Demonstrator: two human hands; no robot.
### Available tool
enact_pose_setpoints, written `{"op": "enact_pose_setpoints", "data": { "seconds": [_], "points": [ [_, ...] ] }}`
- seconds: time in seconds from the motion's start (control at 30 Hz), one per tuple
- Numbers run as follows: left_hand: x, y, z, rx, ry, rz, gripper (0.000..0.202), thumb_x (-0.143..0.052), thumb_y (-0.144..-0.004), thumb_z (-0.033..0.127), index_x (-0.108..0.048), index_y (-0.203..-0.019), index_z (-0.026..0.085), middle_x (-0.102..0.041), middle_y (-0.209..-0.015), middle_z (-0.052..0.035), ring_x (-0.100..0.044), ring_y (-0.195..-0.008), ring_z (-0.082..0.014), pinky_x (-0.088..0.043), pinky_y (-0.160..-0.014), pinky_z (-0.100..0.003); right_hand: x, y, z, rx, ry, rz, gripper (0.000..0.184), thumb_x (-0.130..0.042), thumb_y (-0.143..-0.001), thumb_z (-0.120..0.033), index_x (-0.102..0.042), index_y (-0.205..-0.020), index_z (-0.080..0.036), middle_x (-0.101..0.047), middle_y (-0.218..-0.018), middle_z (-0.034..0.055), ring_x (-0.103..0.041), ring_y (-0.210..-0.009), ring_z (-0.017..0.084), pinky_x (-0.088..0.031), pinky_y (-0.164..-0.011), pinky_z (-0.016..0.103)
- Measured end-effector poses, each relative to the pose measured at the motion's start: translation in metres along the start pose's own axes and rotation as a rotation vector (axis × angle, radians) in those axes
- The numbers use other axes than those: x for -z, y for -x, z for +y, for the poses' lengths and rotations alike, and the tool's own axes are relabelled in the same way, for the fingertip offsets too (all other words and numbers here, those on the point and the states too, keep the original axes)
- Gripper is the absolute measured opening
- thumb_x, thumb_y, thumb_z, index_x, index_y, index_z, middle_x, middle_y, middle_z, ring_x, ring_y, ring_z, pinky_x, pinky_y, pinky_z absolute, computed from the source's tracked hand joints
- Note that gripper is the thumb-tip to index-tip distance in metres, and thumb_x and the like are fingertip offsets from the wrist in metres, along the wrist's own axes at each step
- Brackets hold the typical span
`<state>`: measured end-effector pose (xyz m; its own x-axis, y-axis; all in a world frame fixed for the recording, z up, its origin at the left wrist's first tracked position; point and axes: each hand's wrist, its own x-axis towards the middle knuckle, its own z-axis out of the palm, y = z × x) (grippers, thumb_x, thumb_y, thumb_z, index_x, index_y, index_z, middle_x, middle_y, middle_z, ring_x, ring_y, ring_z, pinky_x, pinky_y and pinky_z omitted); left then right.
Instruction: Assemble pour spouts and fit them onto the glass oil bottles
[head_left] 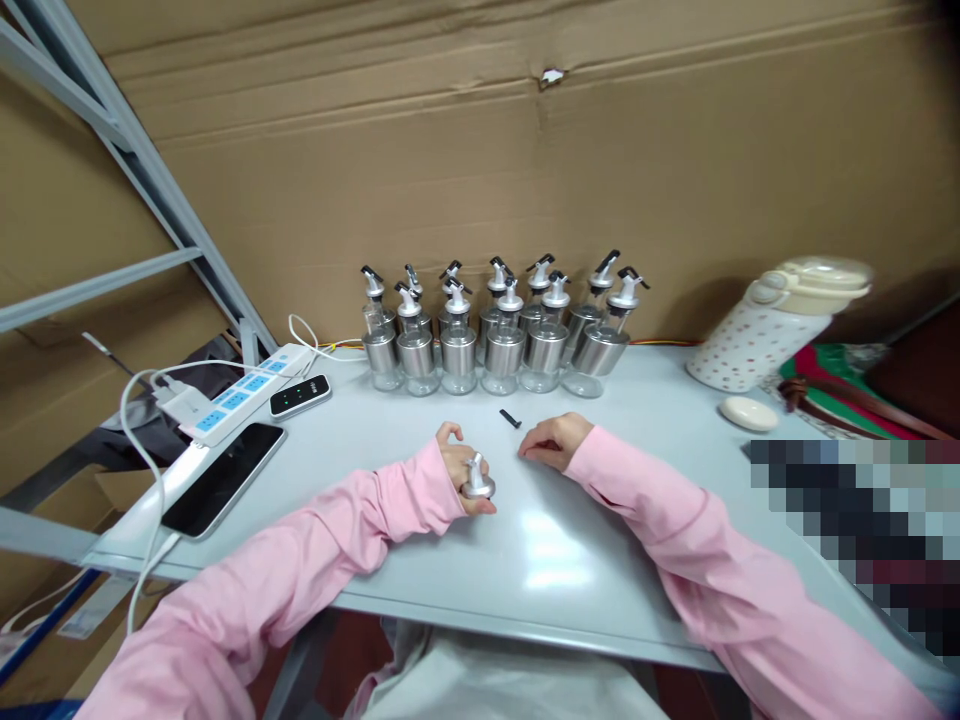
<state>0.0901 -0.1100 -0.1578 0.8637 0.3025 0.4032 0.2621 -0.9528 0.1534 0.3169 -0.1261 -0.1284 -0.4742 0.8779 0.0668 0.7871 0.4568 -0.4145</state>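
The person's left hand [456,466] holds a silver spout [478,482] above the near half of the table, its fingers curled and the thumb lying below the round base. The spout's base faces down and toward the person, its narrow nozzle points up with a slight lean to the left, and its long axis is close to upright. The right hand [556,440] is low over the table, its fingers bent and close together, tips down; whether anything is pinched there cannot be told. Between the hands and a little beyond them, a thin black lever [511,419] lies flat, its long axis slanting from far left to near right. The table [600,570] is pale grey and glossy, with a bright reflection near its front edge. Toward the back, steel-and-glass bottles [458,352] stand in two rows, topped with spouts, before a cardboard wall [450,170] with a small tear. On the left are a power strip [251,393], a small black-faced device [300,396] and a phone [225,480], beside a grey metal frame [142,150]. On the right are a dotted flask [765,335] and a white oval object [749,413].
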Motion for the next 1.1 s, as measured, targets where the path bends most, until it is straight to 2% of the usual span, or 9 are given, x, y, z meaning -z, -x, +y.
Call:
{"op": "enact_pose_setpoints", "data": {
  "seconds": [0.1, 0.23, 0.33, 0.47, 0.63, 0.73, 0.93, 1.0, 1.1],
  "points": [
    [-0.001, 0.0, -0.001, -0.004, -0.009, -0.031, 0.053, -0.027, -0.081, 0.063, -0.045, -0.059, 0.018, -0.053, -0.055, 0.0054, -0.044, -0.053, -0.0076, -0.023, -0.08, -0.036, 0.0, 0.001, -0.001, -0.016, -0.002, 0.001, 0.018, -0.056, -0.069, -0.017, -0.072, -0.072, -0.024, -0.067, -0.063, -0.0022, -0.06, -0.056, 0.012, -0.046, -0.06, 0.021],
    [-0.008, -0.002, -0.003, -0.016, -0.018, -0.005, 0.068, -0.008, -0.08, 0.068, -0.043, -0.053, 0.017, -0.05, -0.049, 0.0038, -0.04, -0.048, -0.0074, -0.022, -0.077, -0.037, 0.0, 0.001, 0.0, -0.049, -0.011, 0.008, 0.019, -0.054, -0.07, -0.015, -0.071, -0.073, -0.023, -0.063, -0.055, -0.0032, -0.058, -0.052, 0.011, -0.046, -0.057, 0.02],
    [-0.011, -0.003, -0.003, -0.026, -0.006, 0.052, 0.074, 0.001, -0.078, 0.07, -0.041, -0.05, 0.016, -0.046, -0.045, 0.0041, -0.036, -0.046, -0.007, -0.021, -0.076, -0.036, -0.001, -0.001, 0.001, -0.049, -0.01, 0.009, 0.02, -0.054, -0.069, -0.012, -0.07, -0.072, -0.023, -0.064, -0.059, -0.0025, -0.058, -0.054, 0.012, -0.046, -0.058, 0.021],
    [-0.011, -0.004, -0.003, -0.038, 0.019, 0.101, 0.075, 0.002, -0.078, 0.07, -0.042, -0.05, 0.016, -0.046, -0.044, 0.0047, -0.035, -0.045, -0.0065, -0.021, -0.075, -0.036, -0.003, -0.003, -0.001, -0.025, -0.017, 0.016, 0.019, -0.056, -0.067, -0.011, -0.071, -0.07, -0.021, -0.066, -0.071, 0.0008, -0.058, -0.058, 0.012, -0.046, -0.061, 0.021],
    [-0.009, -0.003, -0.004, -0.033, -0.01, 0.044, 0.078, 0.006, -0.076, 0.07, -0.043, -0.049, 0.016, -0.047, -0.045, 0.0038, -0.036, -0.045, -0.007, -0.021, -0.075, -0.036, -0.003, -0.002, -0.002, -0.026, -0.043, 0.041, 0.02, -0.055, -0.067, -0.011, -0.07, -0.075, -0.021, -0.065, -0.069, 0.0, -0.058, -0.058, 0.012, -0.047, -0.062, 0.022],
    [-0.01, -0.001, -0.005, -0.053, 0.003, 0.057, 0.078, 0.006, -0.077, 0.069, -0.045, -0.051, 0.017, -0.048, -0.046, 0.0039, -0.037, -0.047, -0.0073, -0.021, -0.077, -0.036, 0.001, 0.0, -0.003, -0.03, -0.07, 0.066, 0.019, -0.056, -0.067, -0.012, -0.069, -0.078, -0.02, -0.065, -0.067, 0.0002, -0.058, -0.058, 0.012, -0.046, -0.06, 0.022],
    [-0.01, 0.0, -0.009, 0.06, -0.049, 0.21, 0.075, 0.003, -0.08, 0.067, -0.048, -0.054, 0.018, -0.053, -0.049, 0.0038, -0.039, -0.048, -0.008, -0.021, -0.079, -0.039, 0.014, 0.0, -0.024, 0.004, -0.162, 0.129, 0.019, -0.05, -0.077, -0.024, -0.067, -0.078, -0.015, -0.065, -0.07, 0.0036, -0.057, -0.059, 0.011, -0.044, -0.056, 0.021],
    [-0.008, -0.001, -0.01, 0.132, -0.075, 0.286, 0.074, 0.001, -0.08, 0.068, -0.051, -0.062, 0.019, -0.057, -0.055, 0.0019, -0.044, -0.051, -0.0097, -0.021, -0.078, -0.04, 0.01, -0.001, -0.037, 0.046, -0.251, 0.121, 0.023, -0.049, -0.08, -0.031, -0.066, -0.077, -0.015, -0.064, -0.068, 0.0032, -0.056, -0.057, 0.011, -0.043, -0.055, 0.02],
    [-0.004, -0.004, -0.01, 0.2, -0.107, 0.405, 0.076, -0.001, -0.074, 0.075, -0.053, -0.08, 0.019, -0.062, -0.07, -0.0025, -0.053, -0.063, -0.0147, -0.024, -0.076, -0.038, -0.005, -0.002, -0.056, 0.116, -0.533, 0.106, 0.028, -0.048, -0.081, -0.038, -0.064, -0.08, -0.014, -0.063, -0.073, 0.0041, -0.056, -0.058, 0.011, -0.043, -0.055, 0.021]
  ]
}}
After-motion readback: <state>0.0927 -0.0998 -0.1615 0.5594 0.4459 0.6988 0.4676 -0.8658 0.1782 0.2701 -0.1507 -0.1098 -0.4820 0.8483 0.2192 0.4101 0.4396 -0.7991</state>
